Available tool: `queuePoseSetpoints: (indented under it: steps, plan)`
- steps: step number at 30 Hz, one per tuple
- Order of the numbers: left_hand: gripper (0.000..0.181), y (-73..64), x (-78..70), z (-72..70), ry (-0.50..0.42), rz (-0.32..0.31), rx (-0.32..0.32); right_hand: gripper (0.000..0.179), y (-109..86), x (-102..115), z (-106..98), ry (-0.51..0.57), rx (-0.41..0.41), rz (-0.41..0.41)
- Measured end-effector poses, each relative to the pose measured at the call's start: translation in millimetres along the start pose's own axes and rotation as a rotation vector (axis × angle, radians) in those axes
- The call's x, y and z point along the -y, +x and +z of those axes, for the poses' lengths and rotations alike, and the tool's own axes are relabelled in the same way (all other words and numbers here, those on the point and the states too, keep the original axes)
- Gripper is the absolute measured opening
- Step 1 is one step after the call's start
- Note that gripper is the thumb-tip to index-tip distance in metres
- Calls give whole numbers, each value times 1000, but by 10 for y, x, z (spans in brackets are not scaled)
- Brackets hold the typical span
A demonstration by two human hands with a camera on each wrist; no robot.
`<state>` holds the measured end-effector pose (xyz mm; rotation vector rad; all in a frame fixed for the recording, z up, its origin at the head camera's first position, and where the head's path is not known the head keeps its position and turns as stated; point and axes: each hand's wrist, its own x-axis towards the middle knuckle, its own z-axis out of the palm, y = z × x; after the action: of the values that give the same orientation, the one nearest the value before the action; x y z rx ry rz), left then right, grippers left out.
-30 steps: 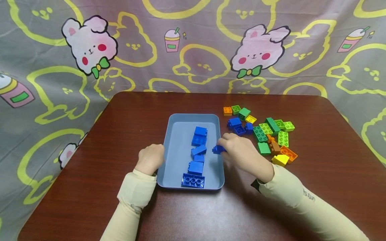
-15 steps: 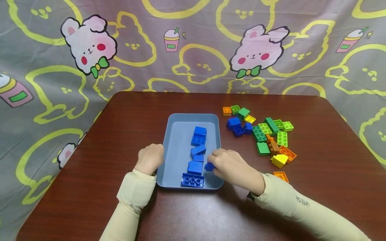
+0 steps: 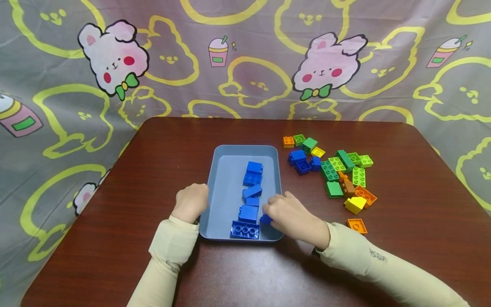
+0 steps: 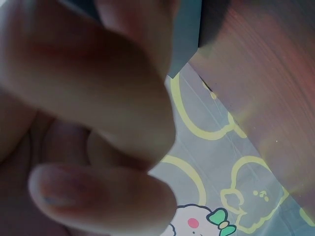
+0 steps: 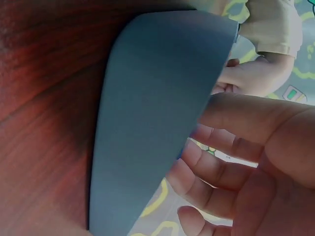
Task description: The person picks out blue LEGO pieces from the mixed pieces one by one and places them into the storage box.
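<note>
Leftward, blue brick (image 3: 265, 220) juts from right fingers (image 3: 271, 209); axis hidden.

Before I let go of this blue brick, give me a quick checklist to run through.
1. Right hand holding the blue brick: ok, though fingers partly cover it.
2. Brick inside the right rim of the tray: ok.
3. Brick resting on the tray floor: cannot tell.
4. Left hand gripping the left rim: cannot tell, though it is there.
5. No blue left outside: not ok, loose blue bricks lie on the table.
</note>
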<state>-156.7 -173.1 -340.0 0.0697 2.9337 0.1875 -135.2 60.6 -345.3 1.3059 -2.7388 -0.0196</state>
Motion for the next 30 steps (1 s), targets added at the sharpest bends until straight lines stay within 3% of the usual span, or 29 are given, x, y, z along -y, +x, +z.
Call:
queuePoseSetpoints:
  steps: [6, 16, 22, 27, 30]
  plan:
    - [17, 5, -4, -2, 8, -2, 1, 18, 1, 14, 43, 18, 61, 6]
    - [15, 1, -5, 9, 10, -4, -10, 17, -16, 26, 96, 11, 11, -11]
    - [15, -5, -5, 11, 7, -2, -16, 16, -13, 31, 96, 8, 23, -7]
    - [12, -10, -11, 6, 13, -8, -11, 20, -24, 8, 29, 31, 42, 8]
    - [12, -13, -15, 4, 17, -5, -22, 23, -46, -58, -56, 71, 11, 40]
